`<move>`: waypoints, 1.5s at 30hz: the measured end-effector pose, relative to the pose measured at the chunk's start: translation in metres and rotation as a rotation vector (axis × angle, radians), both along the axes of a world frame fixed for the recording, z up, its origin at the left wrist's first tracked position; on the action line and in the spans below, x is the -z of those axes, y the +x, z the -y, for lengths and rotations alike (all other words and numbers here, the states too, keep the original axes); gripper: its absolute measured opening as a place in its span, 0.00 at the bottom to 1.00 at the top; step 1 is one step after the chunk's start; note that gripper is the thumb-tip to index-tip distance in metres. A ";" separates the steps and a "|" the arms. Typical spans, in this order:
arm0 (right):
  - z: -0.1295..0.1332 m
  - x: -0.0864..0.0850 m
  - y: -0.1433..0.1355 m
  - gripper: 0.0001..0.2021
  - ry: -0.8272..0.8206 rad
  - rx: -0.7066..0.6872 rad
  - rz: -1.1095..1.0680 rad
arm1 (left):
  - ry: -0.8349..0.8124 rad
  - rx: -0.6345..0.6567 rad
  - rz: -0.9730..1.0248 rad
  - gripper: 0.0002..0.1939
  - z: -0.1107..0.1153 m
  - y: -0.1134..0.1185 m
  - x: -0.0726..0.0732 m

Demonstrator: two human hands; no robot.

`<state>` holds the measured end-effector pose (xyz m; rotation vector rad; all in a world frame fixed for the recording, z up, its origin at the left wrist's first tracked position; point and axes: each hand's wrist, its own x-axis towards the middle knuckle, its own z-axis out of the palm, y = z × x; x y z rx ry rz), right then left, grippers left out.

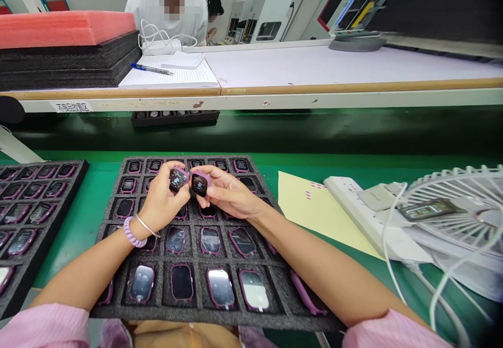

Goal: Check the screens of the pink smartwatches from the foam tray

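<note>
My left hand (162, 197) holds a small purple watch body (178, 178) with a lit screen. Right beside it, my right hand (228, 193) holds a second purple watch body (200, 184), and the two nearly touch. Both hands hover over the far half of a black foam tray (118, 217) on the green table. Its pockets hold several purple watch bodies, screens up. A purple hair tie and a thin bracelet are on my left wrist.
A second black foam tray (58, 206) of watch bodies lies at the left. To the right lie a yellow sheet (314, 211) with small stickers, a white power strip (353, 206) and a white fan (463, 217). A person in white sits behind the raised shelf (314, 83).
</note>
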<state>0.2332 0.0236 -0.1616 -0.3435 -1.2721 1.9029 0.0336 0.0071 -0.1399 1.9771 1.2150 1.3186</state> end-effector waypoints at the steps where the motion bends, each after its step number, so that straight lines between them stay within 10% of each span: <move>1: 0.000 0.000 0.000 0.28 -0.002 0.007 0.006 | -0.005 0.006 0.001 0.17 0.000 0.000 0.000; 45: 0.000 0.001 -0.001 0.28 0.013 0.017 0.021 | -0.048 0.020 0.018 0.19 -0.001 -0.002 0.002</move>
